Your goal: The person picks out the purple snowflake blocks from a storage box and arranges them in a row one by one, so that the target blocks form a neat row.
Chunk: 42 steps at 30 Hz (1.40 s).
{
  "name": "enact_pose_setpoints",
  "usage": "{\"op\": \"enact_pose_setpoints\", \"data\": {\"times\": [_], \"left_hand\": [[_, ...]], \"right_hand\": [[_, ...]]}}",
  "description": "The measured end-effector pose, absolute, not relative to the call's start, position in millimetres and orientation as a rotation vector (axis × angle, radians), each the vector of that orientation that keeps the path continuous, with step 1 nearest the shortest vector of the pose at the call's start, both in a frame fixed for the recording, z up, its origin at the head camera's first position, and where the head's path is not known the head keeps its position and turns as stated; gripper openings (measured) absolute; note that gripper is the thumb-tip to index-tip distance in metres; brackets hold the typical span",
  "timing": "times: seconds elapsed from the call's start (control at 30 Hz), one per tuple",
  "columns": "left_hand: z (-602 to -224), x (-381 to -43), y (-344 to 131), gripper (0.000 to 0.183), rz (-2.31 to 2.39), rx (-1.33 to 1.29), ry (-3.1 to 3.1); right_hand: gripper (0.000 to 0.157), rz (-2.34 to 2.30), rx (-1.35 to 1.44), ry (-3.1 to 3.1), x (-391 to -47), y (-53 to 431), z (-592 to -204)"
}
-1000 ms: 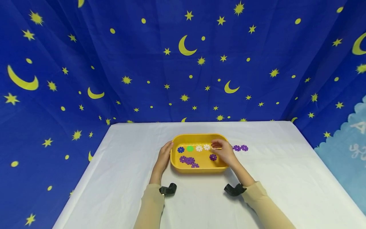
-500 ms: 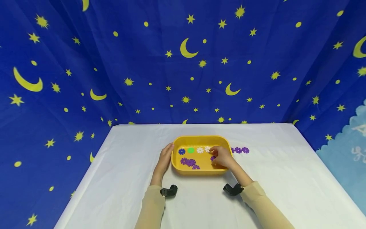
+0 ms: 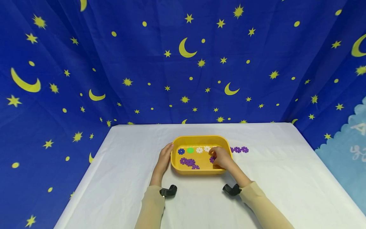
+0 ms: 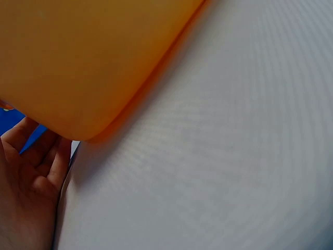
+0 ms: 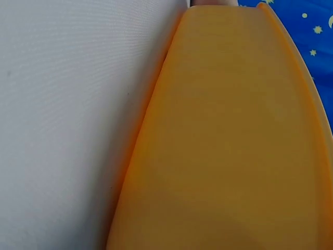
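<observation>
Purple, one disc [image 3: 211, 160] inside the yellow tray [image 3: 197, 172] is being partly covered by the right hand [image 3: 221, 158], now closer than a second ago and apparently going for it, grip hidden, while the left hand [image 3: 164, 159], well apart, is touching the tray's left end with relaxed fingers.

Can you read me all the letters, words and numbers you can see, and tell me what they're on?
"A": a white letter, cut off by the picture's edge, on the light blue panel at the far right.
White curly writing below it: too blurry and cut off to read.
I can't make out any writing on the yellow tray or flower pieces.
</observation>
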<state>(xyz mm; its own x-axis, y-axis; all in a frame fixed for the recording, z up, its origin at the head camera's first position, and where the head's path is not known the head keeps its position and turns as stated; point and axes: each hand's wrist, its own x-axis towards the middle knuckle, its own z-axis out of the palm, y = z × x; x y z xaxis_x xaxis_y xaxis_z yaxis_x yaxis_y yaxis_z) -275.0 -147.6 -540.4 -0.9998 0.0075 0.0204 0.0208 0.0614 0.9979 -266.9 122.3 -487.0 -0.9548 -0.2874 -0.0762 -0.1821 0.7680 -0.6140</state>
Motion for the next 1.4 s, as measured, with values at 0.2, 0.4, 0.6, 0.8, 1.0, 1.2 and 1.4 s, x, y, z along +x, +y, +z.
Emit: {"op": "enact_pose_setpoints", "data": {"times": [0.2,0.4,0.6,0.8,1.0,1.2,1.4], "left_hand": [[-541.1,-274.1,-148.1,0.057,-2.151,-0.023,-2.284],[-542.3,-273.7,-148.4,0.056,-2.155,-0.022,-2.278],[-543.9,-274.2,-148.0,0.058,-2.135,-0.017,-2.285],[-541.3,-274.6,-147.2,0.057,-2.151,-0.007,-2.292],[-535.8,-276.1,-148.2,0.05,-2.195,-0.055,-2.3],[-535.4,-275.4,-148.7,0.052,-2.146,-0.057,-2.308],[-540.6,-274.3,-147.3,0.06,-2.055,-0.076,-2.316]], "right_hand": [[0.04,-0.926,-0.366,2.783,-266.6,121.8,-487.8],[0.025,-0.919,-0.368,2.787,-265.2,120.7,-487.9],[0.021,-0.899,-0.406,2.827,-262.8,120.7,-489.1],[0.023,-0.924,-0.398,2.873,-262.6,122.3,-486.4],[0.03,-1.118,-0.423,2.921,-263.4,127.3,-481.9],[0.031,-1.328,-0.402,2.885,-266.3,136.6,-472.7],[0.027,-1.508,-0.273,2.803,-271.7,155.0,-457.9]]}}
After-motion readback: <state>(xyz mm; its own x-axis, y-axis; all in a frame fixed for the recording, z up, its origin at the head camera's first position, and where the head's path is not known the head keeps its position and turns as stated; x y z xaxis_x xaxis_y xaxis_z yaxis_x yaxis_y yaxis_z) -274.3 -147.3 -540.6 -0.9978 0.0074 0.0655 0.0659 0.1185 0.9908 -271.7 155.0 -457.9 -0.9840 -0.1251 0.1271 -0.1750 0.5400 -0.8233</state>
